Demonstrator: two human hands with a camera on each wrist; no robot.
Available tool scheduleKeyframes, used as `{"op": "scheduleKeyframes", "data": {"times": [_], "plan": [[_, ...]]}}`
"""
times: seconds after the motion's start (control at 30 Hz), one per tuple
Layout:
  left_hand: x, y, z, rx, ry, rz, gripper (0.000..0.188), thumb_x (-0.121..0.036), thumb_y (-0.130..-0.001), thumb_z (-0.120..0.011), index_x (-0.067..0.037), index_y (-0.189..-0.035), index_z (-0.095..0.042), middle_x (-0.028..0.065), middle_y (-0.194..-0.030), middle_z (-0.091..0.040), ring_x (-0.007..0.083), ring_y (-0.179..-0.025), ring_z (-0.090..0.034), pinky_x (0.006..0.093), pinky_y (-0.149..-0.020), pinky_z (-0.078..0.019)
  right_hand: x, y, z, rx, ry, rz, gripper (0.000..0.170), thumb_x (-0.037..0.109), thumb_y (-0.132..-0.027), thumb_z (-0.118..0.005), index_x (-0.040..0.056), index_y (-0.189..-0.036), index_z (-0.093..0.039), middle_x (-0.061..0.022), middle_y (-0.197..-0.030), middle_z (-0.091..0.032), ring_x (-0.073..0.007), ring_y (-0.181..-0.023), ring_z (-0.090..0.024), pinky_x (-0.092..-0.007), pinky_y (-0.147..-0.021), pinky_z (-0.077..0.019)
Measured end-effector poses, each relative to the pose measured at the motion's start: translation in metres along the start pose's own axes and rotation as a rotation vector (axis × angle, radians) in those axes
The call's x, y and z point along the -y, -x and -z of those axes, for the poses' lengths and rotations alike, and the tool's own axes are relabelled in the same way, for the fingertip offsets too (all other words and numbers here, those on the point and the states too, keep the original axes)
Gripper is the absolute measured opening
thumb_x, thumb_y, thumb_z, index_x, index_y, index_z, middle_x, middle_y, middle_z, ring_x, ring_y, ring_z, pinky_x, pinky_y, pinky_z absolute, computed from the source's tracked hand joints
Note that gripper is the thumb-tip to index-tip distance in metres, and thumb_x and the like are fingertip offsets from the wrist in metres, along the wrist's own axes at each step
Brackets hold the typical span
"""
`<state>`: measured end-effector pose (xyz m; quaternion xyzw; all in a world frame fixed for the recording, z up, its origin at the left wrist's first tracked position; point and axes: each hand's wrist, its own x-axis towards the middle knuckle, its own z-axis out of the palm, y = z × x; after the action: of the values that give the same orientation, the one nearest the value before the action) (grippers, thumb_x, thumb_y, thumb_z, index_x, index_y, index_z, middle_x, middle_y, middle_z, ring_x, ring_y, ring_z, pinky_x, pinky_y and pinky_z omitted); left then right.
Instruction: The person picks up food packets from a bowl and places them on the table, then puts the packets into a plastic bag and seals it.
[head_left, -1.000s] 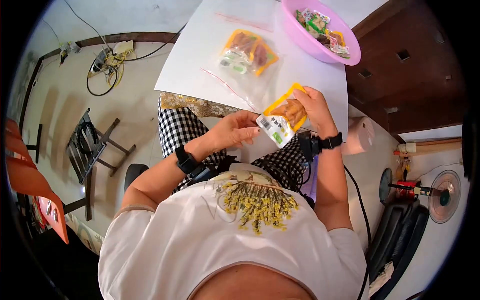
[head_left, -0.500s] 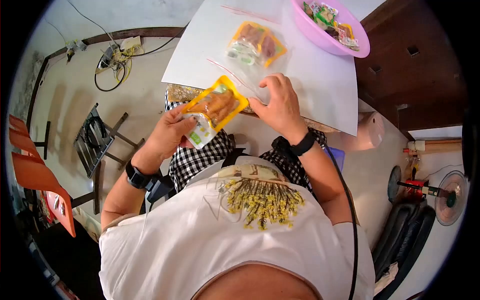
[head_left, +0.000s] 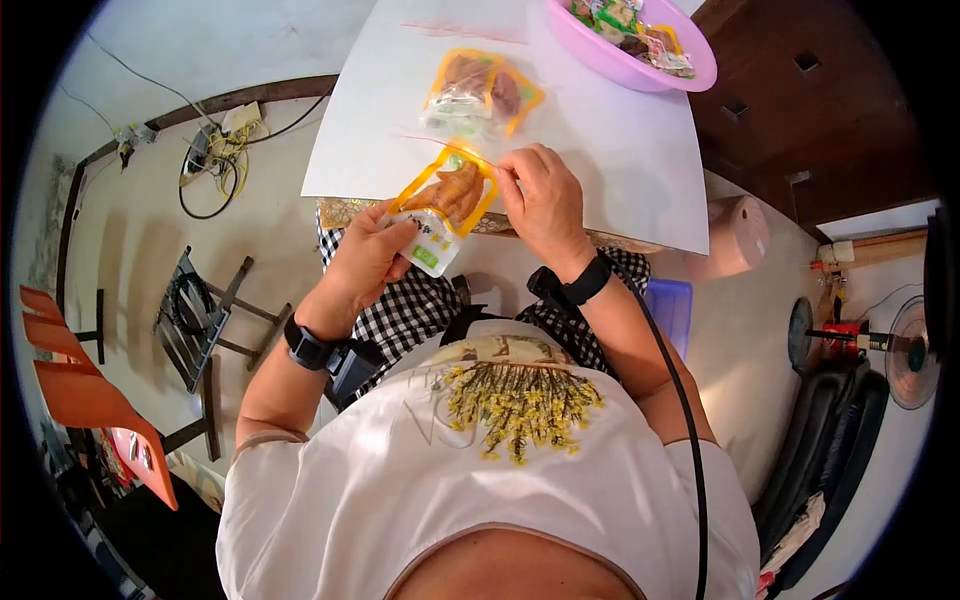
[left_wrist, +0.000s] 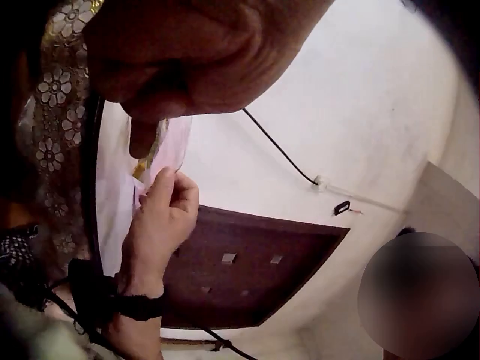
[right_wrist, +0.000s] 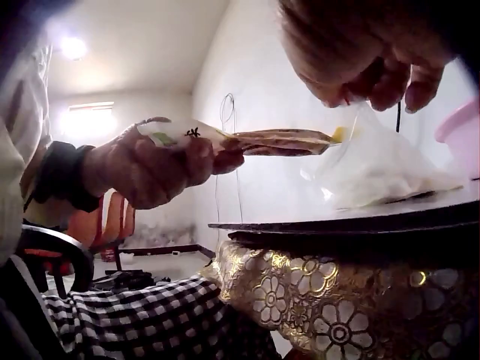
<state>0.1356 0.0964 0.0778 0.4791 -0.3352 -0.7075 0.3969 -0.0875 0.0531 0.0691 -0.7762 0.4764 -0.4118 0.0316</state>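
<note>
My left hand (head_left: 368, 250) grips the lower, white end of a yellow-edged food packet (head_left: 450, 192), its brown contents showing through a clear window. The packet slants forward over the table's near edge. My right hand (head_left: 545, 200) pinches the rim of a clear zip bag, beside the packet's upper corner. In the right wrist view the zip bag (right_wrist: 367, 161) is pulled up into a peak under the right fingertips, and the packet's far end overlaps its mouth. Inside the bag, on the table, lie yellow-edged packets (head_left: 480, 85) of the same sort.
A pink basin (head_left: 640, 75) with several small snack packets stands at the table's (head_left: 640, 170) far right corner. Another clear bag with a red zip line (head_left: 465, 33) lies at the back. A patterned cloth (right_wrist: 300, 292) hangs below the tabletop. A black cable (head_left: 690, 420) runs by the right arm.
The packet passed from the right hand to the left and then moved forward to the zip bag's mouth. The right hand went to the bag's rim and now lifts it.
</note>
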Motion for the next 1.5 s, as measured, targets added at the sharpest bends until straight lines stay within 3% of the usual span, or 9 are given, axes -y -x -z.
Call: {"op": "scheduleKeyframes", "data": {"times": [0.3,0.63,0.93,1.03,1.13,1.27,1.4,1.43,1.5], "plan": [[-0.011,-0.022,-0.022,0.049,0.013,-0.034,0.031,-0.007,-0.092,-0.051,-0.003,-0.123,-0.052,0.001,-0.071,-0.055,0.005,-0.045,-0.042,0.019,-0.038,-0.032,-0.002,0.002,0.003,-0.023,-0.055,0.062,0.007,0.012,-0.084,-0.062,0.0088,-0.087,-0.057,-0.0062,-0.08,-0.055,-0.0276,-0.078,-0.056,-0.04,-0.066,-0.0472],[-0.019,-0.113,-0.076,0.164,-0.029,-0.107,0.012,-0.007,-0.089,-0.053,-0.001,-0.098,-0.058,0.0032,-0.074,-0.056,0.0102,-0.054,-0.048,0.0241,-0.043,-0.0348,-0.005,0.003,0.005,-0.053,-0.064,0.067,0.008,0.011,-0.082,-0.062,0.0074,-0.087,-0.057,-0.0077,-0.083,-0.055,-0.0291,-0.079,-0.056,-0.0411,-0.068,-0.047],[0.016,-0.142,-0.08,0.319,0.162,-0.418,0.026,-0.002,-0.089,-0.054,0.003,-0.115,-0.054,0.0118,-0.114,-0.057,0.0218,-0.095,-0.063,0.0306,-0.078,-0.0544,-0.016,0.014,0.006,-0.069,-0.012,0.08,0.019,0.003,-0.077,-0.063,0.0058,-0.095,-0.055,-0.0109,-0.088,-0.058,-0.0324,-0.082,-0.057,-0.0427,-0.07,-0.0467],[0.003,-0.092,-0.067,0.255,-0.017,-0.276,0.034,-0.002,-0.094,-0.051,0.001,-0.127,-0.047,0.0121,-0.126,-0.053,0.0181,-0.105,-0.059,0.0302,-0.087,-0.0518,-0.024,0.02,0.003,-0.05,0.054,0.098,0.024,-0.001,-0.074,-0.062,0.0065,-0.095,-0.053,-0.0101,-0.087,-0.057,-0.0323,-0.082,-0.057,-0.0432,-0.071,-0.0464],[0.005,-0.069,-0.032,0.333,-0.294,-0.211,0.03,-0.005,-0.096,-0.05,0.0,-0.125,-0.052,0.0129,-0.126,-0.055,0.0156,-0.099,-0.062,0.0279,-0.08,-0.0534,-0.027,0.025,0.003,-0.014,0.079,0.092,0.023,-0.001,-0.074,-0.061,0.0064,-0.094,-0.052,-0.0093,-0.089,-0.057,-0.0315,-0.083,-0.057,-0.0416,-0.071,-0.0472],[-0.004,-0.039,0.005,0.179,-0.669,-0.363,0.02,-0.007,-0.096,-0.053,-0.001,-0.111,-0.063,0.0026,-0.101,-0.063,0.0082,-0.078,-0.059,0.0247,-0.062,-0.0481,-0.028,0.026,0.004,-0.025,0.075,0.124,0.016,0.002,-0.076,-0.061,0.0055,-0.09,-0.053,-0.0091,-0.096,-0.056,-0.03,-0.089,-0.057,-0.0412,-0.075,-0.0488],[-0.023,-0.032,0.008,-0.041,-1.442,-1.169,0.024,-0.004,-0.078,-0.067,-0.012,-0.101,-0.07,0.0046,-0.098,-0.062,0.0186,-0.076,-0.057,0.0333,-0.063,-0.0478,-0.026,0.033,0.009,0.013,0.153,0.224,0.014,0.006,-0.079,-0.063,0.0081,-0.092,-0.057,-0.0087,-0.108,-0.055,-0.0298,-0.099,-0.055,-0.0414,-0.081,-0.0485],[-0.021,-0.032,0.007,-0.104,-1.669,-1.185,0.035,-0.008,-0.073,-0.068,-0.02,-0.106,-0.07,0.0061,-0.118,-0.057,0.0252,-0.1,-0.056,0.0401,-0.083,-0.0464,-0.025,0.033,0.011,0.022,0.178,0.263,0.014,0.007,-0.08,-0.063,0.0091,-0.092,-0.058,-0.0085,-0.112,-0.055,-0.0297,-0.103,-0.054,-0.0413,-0.083,-0.0481],[-0.02,-0.036,0.001,-0.123,-1.795,-1.279,0.037,-0.012,-0.074,-0.066,-0.024,-0.109,-0.068,0.005,-0.131,-0.05,0.025,-0.116,-0.048,0.0431,-0.095,-0.0393,-0.022,0.032,0.012,0.022,0.247,0.308,0.012,0.011,-0.079,-0.065,0.0112,-0.09,-0.062,-0.008,-0.117,-0.054,-0.0293,-0.111,-0.05,-0.041,-0.088,-0.046]]}}
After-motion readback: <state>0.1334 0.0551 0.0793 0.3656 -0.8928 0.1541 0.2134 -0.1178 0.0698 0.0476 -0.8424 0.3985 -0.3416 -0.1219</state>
